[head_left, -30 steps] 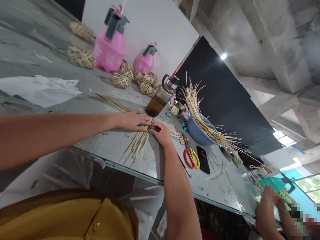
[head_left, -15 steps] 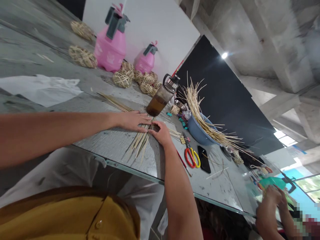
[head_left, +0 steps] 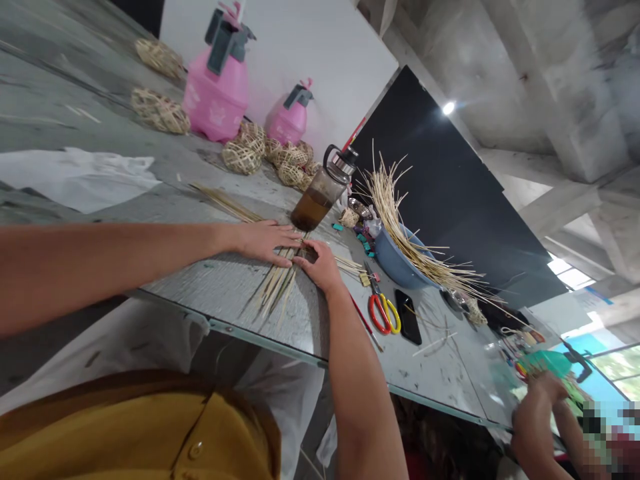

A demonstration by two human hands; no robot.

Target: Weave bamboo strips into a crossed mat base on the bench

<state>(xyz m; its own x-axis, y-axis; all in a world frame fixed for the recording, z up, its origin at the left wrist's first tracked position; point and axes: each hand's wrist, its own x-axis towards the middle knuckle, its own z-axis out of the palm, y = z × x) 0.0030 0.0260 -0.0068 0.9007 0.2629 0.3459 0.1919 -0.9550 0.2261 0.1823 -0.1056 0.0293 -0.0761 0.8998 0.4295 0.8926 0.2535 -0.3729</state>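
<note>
My left hand [head_left: 265, 242] lies flat with its fingers stretched over crossed bamboo strips [head_left: 273, 288] on the table, pressing them down. My right hand [head_left: 319, 265] meets it from the right, thumb and forefinger curled together at the crossing of the strips. What exactly sits between those fingertips is small and partly hidden. Strip ends fan toward the table's front edge, and more strips [head_left: 227, 203] stretch out to the back left. Just behind the hands stands a bottle [head_left: 320, 193] of brown liquid.
Right of my forearm lie scissors [head_left: 384, 313] and a black phone [head_left: 408, 317]. Behind them a blue basin [head_left: 400, 260] holds long strips. Pink spray bottles [head_left: 217, 93] and woven balls [head_left: 243, 157] stand at the back. Another person's hands [head_left: 545, 390] work at far right.
My hands stay nearly in place on the strips, with small shifts of the right fingers. The view has moved slightly. The other person's hands have moved a little.
</note>
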